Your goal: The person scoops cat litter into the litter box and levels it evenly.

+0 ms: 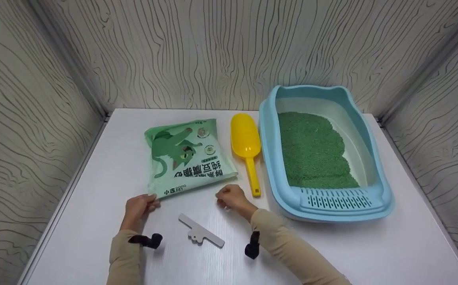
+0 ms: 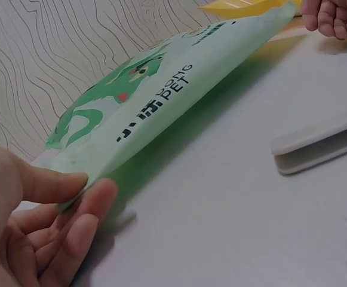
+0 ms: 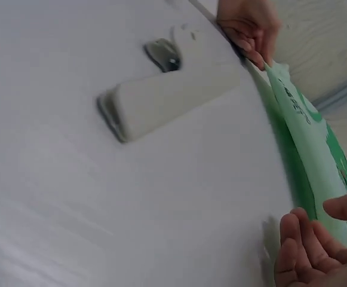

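A pale green cat litter bag (image 1: 185,158) with a cat printed on it lies flat on the white table. My left hand (image 1: 137,208) pinches its near left corner between thumb and fingers, and in the left wrist view that edge (image 2: 161,128) rises off the tabletop. By the bag's near right edge, my right hand (image 1: 234,200) holds nothing. In the right wrist view, a gap separates the thumb (image 3: 346,207) from the loosely bent fingers. Between the two forearms lies a light grey bag clip (image 1: 203,230), untouched.
A yellow scoop (image 1: 246,138) lies right of the bag, handle toward me. Beyond it stands a light blue litter box (image 1: 270,158) partly covered inside with green litter (image 1: 312,154). Patterned wall panels (image 1: 197,51) enclose the table's back and sides.
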The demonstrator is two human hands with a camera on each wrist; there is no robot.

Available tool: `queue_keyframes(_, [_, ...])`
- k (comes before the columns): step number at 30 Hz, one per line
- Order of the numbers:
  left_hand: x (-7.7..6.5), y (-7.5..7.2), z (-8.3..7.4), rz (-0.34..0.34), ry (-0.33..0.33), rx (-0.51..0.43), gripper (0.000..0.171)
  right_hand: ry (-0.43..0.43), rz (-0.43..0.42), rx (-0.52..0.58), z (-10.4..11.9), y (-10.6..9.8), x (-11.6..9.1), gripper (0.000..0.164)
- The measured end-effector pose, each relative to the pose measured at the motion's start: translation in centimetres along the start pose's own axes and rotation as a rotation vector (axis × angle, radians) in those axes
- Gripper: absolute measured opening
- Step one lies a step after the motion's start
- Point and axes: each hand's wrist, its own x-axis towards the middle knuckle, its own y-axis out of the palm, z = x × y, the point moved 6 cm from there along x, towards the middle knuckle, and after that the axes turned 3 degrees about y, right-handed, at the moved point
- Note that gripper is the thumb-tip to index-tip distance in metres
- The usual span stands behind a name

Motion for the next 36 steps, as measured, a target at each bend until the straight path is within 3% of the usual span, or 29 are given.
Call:
queue_keyframes(5, [0.0, -0.1, 0.0, -0.009, 0.018, 0.002, 0.045, -0.290, 0.105, -0.330, 1.6, 3.0, -2.3, 0.023])
queue_keyframes(14, [-0.1, 0.0, -0.2, 0.002, 0.062, -0.026, 0.044, -0.455, 0.192, -0.733, 2.0, 5.7, -4.8, 0.046])
queue_keyframes(16, [-0.1, 0.0, -0.2, 0.004, 0.073, -0.032, 0.044, -0.472, 0.201, -0.784, 2.0, 5.9, -5.0, 0.045])
queue_keyframes(21, [-0.2, 0.0, -0.2, 0.007, 0.061, -0.046, 0.045, -0.554, 0.188, -0.857, 2.3, 5.6, -4.8, 0.022])
queue_keyframes(28, [-0.1, -0.2, -0.2, 0.016, 0.033, -0.042, 0.048, -0.639, 0.069, -0.885, 2.6, 3.8, -3.6, 0.013])
queue_keyframes(36, [0.1, -0.2, -0.1, 0.008, 0.020, -0.022, 0.036, -0.751, -0.271, -1.112, 2.8, 2.5, -3.1, 0.010])
